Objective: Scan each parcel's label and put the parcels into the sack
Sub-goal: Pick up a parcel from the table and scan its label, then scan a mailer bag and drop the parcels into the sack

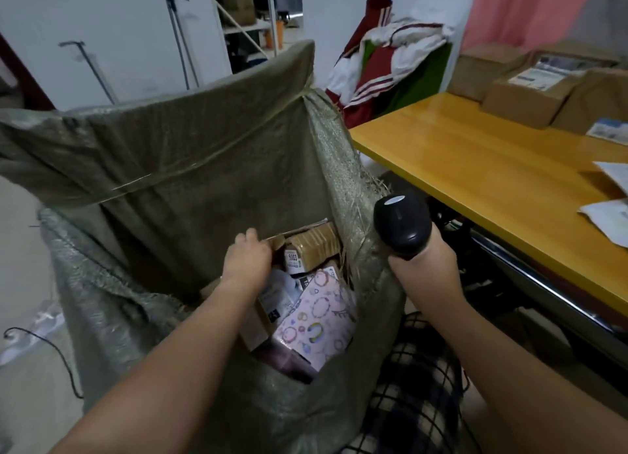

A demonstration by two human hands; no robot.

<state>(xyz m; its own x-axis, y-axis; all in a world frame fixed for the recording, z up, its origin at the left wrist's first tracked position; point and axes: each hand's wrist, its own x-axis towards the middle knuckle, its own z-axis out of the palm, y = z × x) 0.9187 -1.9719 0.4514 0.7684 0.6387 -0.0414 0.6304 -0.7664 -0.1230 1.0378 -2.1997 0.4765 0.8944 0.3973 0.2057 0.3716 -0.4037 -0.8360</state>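
Checked cloth (pixel 414 385): lying nearest, just right of the sack, its lower part running out of view.
Sack (pixel 190 188): standing open left of the table, its far wall rising high; the parcels are hiding its depth.
Patterned parcel (pixel 319 317): lying tilted on top of the load inside the sack, with the sack's near rim covering its lower corner.
Left hand (pixel 248 260): reaching down into the sack, back facing the camera. The fingers are bending at the brown parcel's left edge, but the fingertips are hidden, so it cannot be told whether the grip is holding it or only touching.
Brown parcel (pixel 316 246): sitting in the sack's far right corner, its white label showing only partly.
Right hand (pixel 424 270): hovering at the sack's right rim, its grip wrapping fully round the scanner's handle.
Scanner (pixel 402 222): black head pointing up, handle hidden in the fist.
Table (pixel 475 154): yellow top running off to the right.
Mailers (pixel 611 222): lying on the table, cut off by the right edge.
Boxes (pixel 523 90): sitting at the table's far end, labels too blurred to read.
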